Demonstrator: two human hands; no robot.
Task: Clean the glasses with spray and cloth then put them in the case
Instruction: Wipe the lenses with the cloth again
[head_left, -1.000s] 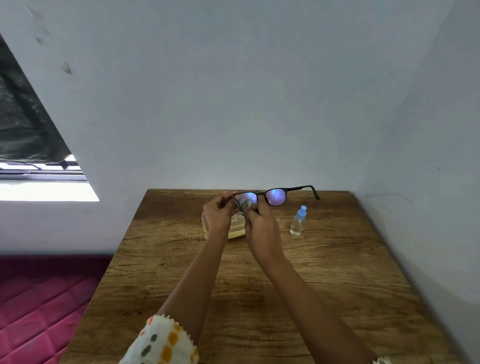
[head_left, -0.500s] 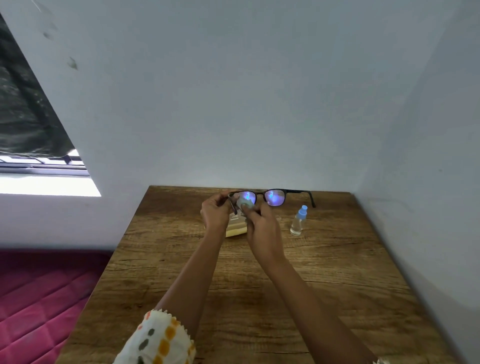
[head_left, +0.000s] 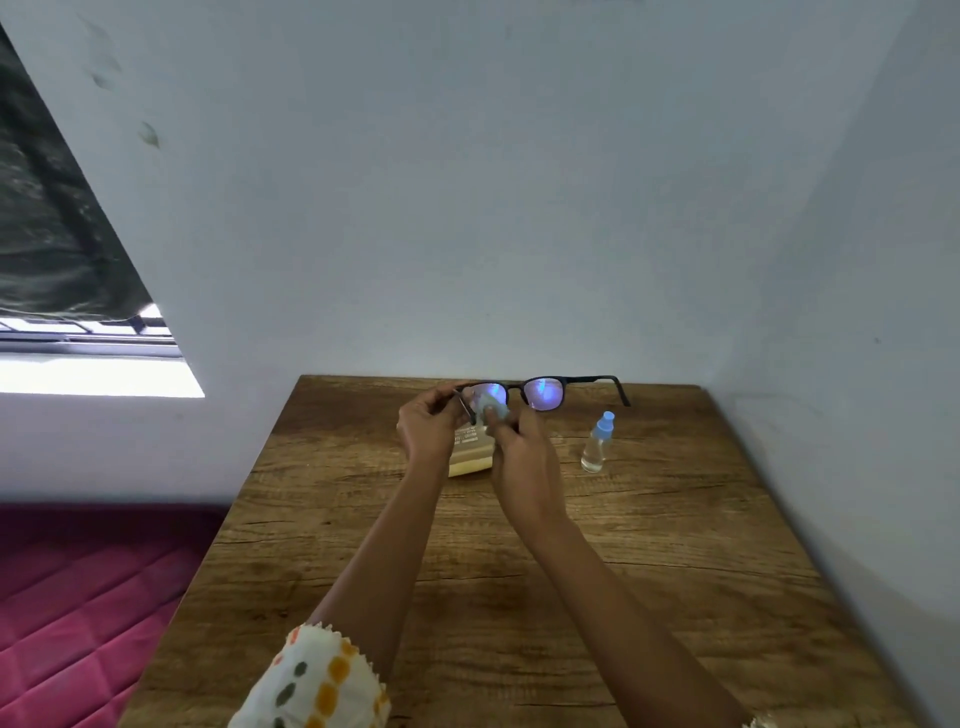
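Black-framed glasses (head_left: 543, 393) with bluish lenses are held up above the far part of the wooden table (head_left: 675, 545). My left hand (head_left: 427, 428) grips their left temple end. My right hand (head_left: 522, 451) pinches a small pale blue cloth (head_left: 492, 410) against the left lens. The right temple arm sticks out to the right, unfolded. A pale yellow case (head_left: 470, 457) lies on the table below my hands, mostly hidden by them. A small clear spray bottle (head_left: 597, 441) with a light blue cap stands upright to the right of my right hand.
Grey walls close off the table at the back and along the right side. A pink quilted mattress (head_left: 78, 597) lies lower to the left of the table. A window opening (head_left: 78, 364) is at the far left.
The glasses have tilted slightly and the cloth has shifted lower on the left lens. Both hands stay in nearly the same place over the case.
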